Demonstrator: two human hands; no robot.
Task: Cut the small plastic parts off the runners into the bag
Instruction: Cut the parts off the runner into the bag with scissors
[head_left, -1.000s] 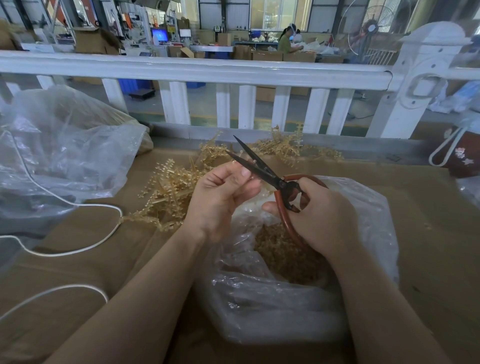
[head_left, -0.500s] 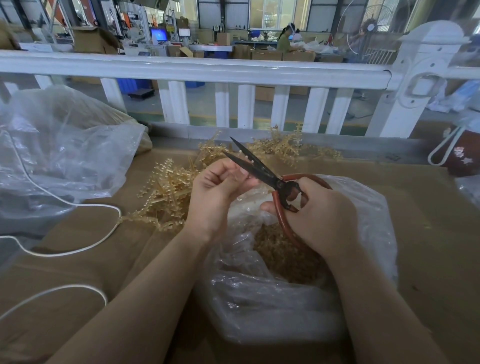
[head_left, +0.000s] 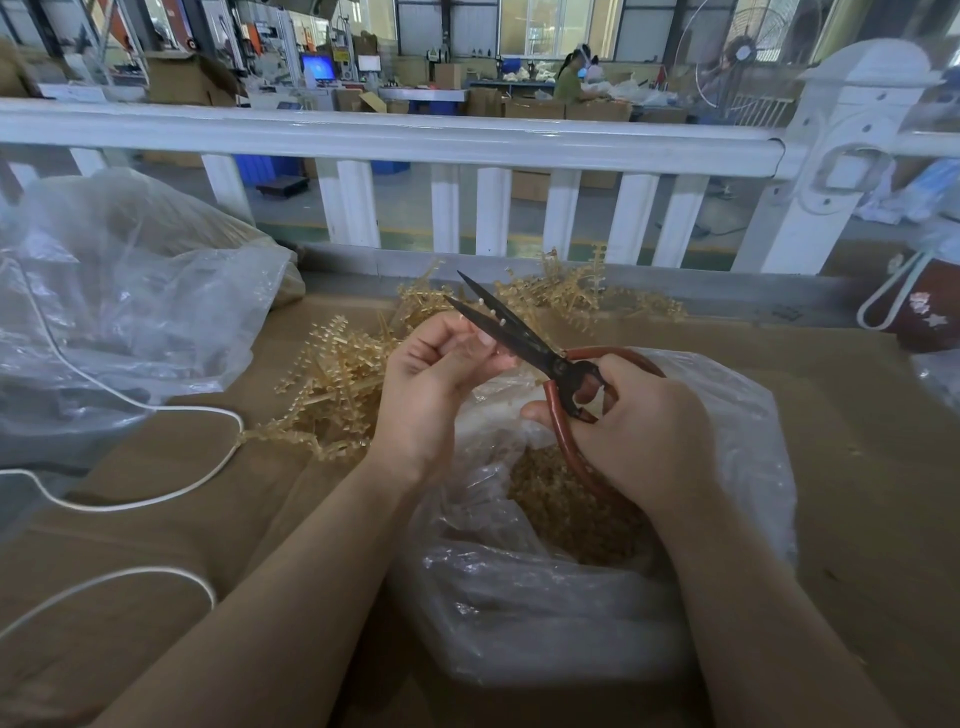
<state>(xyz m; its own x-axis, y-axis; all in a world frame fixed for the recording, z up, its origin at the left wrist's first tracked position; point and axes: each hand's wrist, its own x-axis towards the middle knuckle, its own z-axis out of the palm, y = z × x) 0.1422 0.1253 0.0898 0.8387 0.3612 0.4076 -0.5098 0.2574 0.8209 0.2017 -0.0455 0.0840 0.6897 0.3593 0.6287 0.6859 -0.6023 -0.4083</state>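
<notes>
My right hand (head_left: 641, 431) grips the red handles of black-bladed scissors (head_left: 511, 335), whose blades stand slightly apart and point up and left. My left hand (head_left: 434, 387) pinches a thin translucent runner (head_left: 491, 312) that sits between the blades; small pale nubs show along the blade edge. Both hands hover over an open clear plastic bag (head_left: 571, 613) holding a heap of cut amber parts (head_left: 563, 514). A pile of uncut amber runners (head_left: 343, 384) lies on the cardboard behind my left hand.
A large crumpled clear bag (head_left: 124, 312) fills the left side, with a white cord (head_left: 171, 457) looping over the cardboard surface (head_left: 857, 467). A white railing (head_left: 395, 140) runs along the far edge. More runners (head_left: 571, 296) lie beneath it. A dark red bag (head_left: 930, 312) sits at right.
The scissor blades have closed a little on the runner. My left hand has shifted slightly, feeding the runner between the blades. My right hand stays over the bag.
</notes>
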